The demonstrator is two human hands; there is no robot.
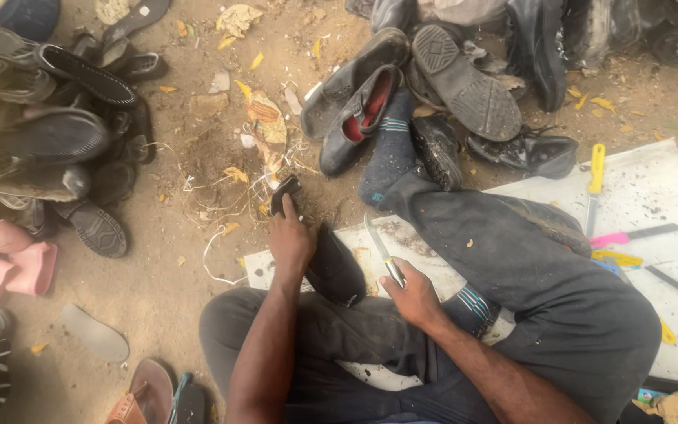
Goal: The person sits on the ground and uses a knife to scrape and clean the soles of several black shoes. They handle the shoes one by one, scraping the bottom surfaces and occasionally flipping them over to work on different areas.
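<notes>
My left hand [290,239] grips a black shoe [331,267] that rests on my lap, heel end pointing away from me. My right hand [411,294] holds a knife [378,245] by its handle, the blade tilted up and to the left, close to the shoe but apart from it. I sit cross-legged in dark trousers on a white board [645,188], one socked foot [390,153] stretched forward.
Piles of worn black shoes lie at the left [49,141] and at the top [449,78]. On the board at the right lie a yellow-handled knife [595,177] and pink-handled knives [629,235]. Sandals [147,392] and an insole [94,334] sit on the sandy ground.
</notes>
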